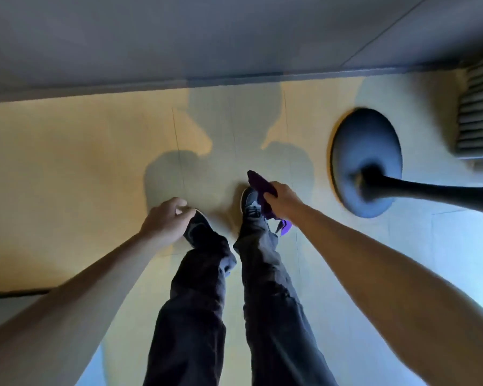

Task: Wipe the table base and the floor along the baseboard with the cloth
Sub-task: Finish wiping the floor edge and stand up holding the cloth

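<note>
I look straight down at the floor from a standing height. My right hand (283, 203) is closed around a purple cloth (260, 183), which hangs above my right shoe. My left hand (166, 218) hangs over my left shoe with its fingers loosely curled and nothing in them. The round dark table base (374, 135) sits on the floor to the right, and its black pedestal (430, 189) rises toward the right edge. The grey baseboard (234, 79) runs across the top, where the floor (67, 176) meets the wall. Neither hand touches the base or the baseboard.
My legs in dark trousers (201, 302) and dark sneakers (251, 204) stand mid-frame. A slatted vent or grille (478, 112) sits at the far right by the wall. A dark strip (14, 294) lies at the left edge. My shadow falls on the floor ahead.
</note>
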